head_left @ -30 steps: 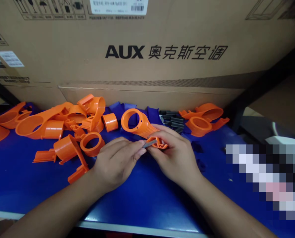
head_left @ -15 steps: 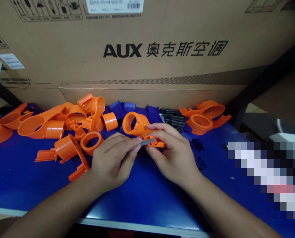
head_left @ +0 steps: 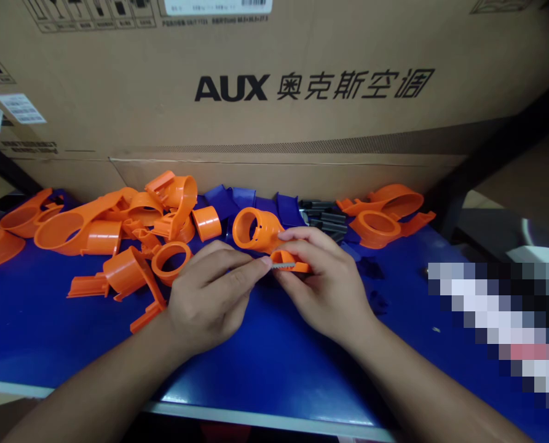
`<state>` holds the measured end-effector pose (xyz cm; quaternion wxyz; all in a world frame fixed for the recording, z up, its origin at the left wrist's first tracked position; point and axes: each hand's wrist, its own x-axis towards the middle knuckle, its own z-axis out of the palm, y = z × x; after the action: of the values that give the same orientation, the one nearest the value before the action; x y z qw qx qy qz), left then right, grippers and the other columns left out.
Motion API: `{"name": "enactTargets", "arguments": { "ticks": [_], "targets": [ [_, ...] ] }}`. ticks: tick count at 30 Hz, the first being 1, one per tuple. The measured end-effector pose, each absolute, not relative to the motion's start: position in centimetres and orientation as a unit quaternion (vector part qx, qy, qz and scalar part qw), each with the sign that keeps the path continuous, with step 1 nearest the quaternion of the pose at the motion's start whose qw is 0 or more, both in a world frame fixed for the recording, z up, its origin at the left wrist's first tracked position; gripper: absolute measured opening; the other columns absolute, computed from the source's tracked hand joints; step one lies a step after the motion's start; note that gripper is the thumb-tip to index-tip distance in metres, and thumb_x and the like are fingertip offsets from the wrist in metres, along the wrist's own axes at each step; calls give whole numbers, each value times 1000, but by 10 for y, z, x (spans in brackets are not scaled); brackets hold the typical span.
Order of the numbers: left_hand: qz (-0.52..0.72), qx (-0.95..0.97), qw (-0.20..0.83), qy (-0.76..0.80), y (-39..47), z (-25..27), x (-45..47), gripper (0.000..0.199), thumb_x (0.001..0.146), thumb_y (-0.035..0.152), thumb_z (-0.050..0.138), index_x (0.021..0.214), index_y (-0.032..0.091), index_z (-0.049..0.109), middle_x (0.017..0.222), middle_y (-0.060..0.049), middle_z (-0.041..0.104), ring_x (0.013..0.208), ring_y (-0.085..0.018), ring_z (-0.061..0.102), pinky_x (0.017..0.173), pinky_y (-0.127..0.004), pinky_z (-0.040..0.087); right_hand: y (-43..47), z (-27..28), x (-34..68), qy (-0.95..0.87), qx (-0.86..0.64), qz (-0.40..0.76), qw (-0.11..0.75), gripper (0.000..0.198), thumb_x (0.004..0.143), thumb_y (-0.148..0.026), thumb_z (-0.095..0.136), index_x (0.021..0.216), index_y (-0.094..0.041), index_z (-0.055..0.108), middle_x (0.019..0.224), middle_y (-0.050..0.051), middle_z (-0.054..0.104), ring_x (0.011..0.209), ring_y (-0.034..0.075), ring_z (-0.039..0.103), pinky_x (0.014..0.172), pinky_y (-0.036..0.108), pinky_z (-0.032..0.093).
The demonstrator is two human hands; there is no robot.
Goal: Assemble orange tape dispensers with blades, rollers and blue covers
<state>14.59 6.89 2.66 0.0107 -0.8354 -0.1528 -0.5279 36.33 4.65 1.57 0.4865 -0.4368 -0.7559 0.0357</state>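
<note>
My left hand (head_left: pixel 214 289) pinches a small grey serrated blade (head_left: pixel 284 266) between thumb and fingers, its toothed edge facing down. The blade lies against an orange plastic piece (head_left: pixel 302 267) with an opening, which my right hand (head_left: pixel 324 286) grips with fingers over the top and thumb below. Just beyond the fingers is an orange ring-ended plastic part (head_left: pixel 267 231); whether it is joined to the held piece I cannot tell. Behind my left hand lies an orange ring (head_left: pixel 171 263).
Orange plastic parts (head_left: pixel 126 271) pile up on the left of the blue tabletop (head_left: pixel 256 381), with more orange parts (head_left: pixel 379 226) at the back right. Blue pieces (head_left: pixel 289 209) and black strips (head_left: pixel 326 220) lie along the large cardboard box (head_left: pixel 274 135). A pixelated area covers the right edge.
My left hand has moved slightly right and turned the blade, so its teeth now show and it lies nearly level along the orange piece. The right hand keeps its grip. The view has shifted a little.
</note>
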Motion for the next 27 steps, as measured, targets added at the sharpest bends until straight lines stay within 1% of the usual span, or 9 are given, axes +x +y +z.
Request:
{"name": "enactTargets", "arguments": {
  "ticks": [6,12,17,20,23,27],
  "targets": [
    [-515,-842,26,-159,69,29,144,28,94,-3,65,116,10,76,94,-11,76,84,-18,65,74,-33,59,47,14,363,-761,-440,12,477,17,93,-12,72,107,-23,74,121,12,72,110,26,75,91,42,64],
    [-504,-847,30,-166,67,32,144,29,94,-3,64,116,11,75,93,-10,76,82,-17,67,74,-33,59,46,16,363,-769,-438,-31,465,20,93,-12,71,108,-24,73,119,10,71,106,25,75,87,41,65],
    [-503,-846,12,-177,69,32,143,31,94,-2,61,116,16,74,93,-7,76,80,-16,69,74,-31,60,46,15,363,-770,-441,-51,459,22,93,-11,70,110,-24,72,119,11,70,106,25,75,85,41,65],
    [-498,-848,28,-177,70,31,142,32,94,-2,60,116,16,74,94,-8,77,81,-16,70,75,-32,60,46,14,363,-769,-439,-63,459,23,93,-10,70,112,-24,72,119,11,70,105,25,75,85,40,65],
    [-496,-849,37,-178,71,30,142,29,94,-2,62,114,15,75,95,-9,77,82,-17,70,75,-32,60,46,13,364,-772,-434,-83,457,26,92,-9,70,114,-22,73,119,12,70,104,25,75,83,39,65],
    [-514,-837,14,-187,69,29,145,26,96,1,63,112,17,75,94,-8,78,80,-16,70,75,-31,61,45,14,365,-774,-439,-111,443,33,91,-8,70,120,-23,72,119,12,70,105,25,74,82,39,65]
  ]
}}
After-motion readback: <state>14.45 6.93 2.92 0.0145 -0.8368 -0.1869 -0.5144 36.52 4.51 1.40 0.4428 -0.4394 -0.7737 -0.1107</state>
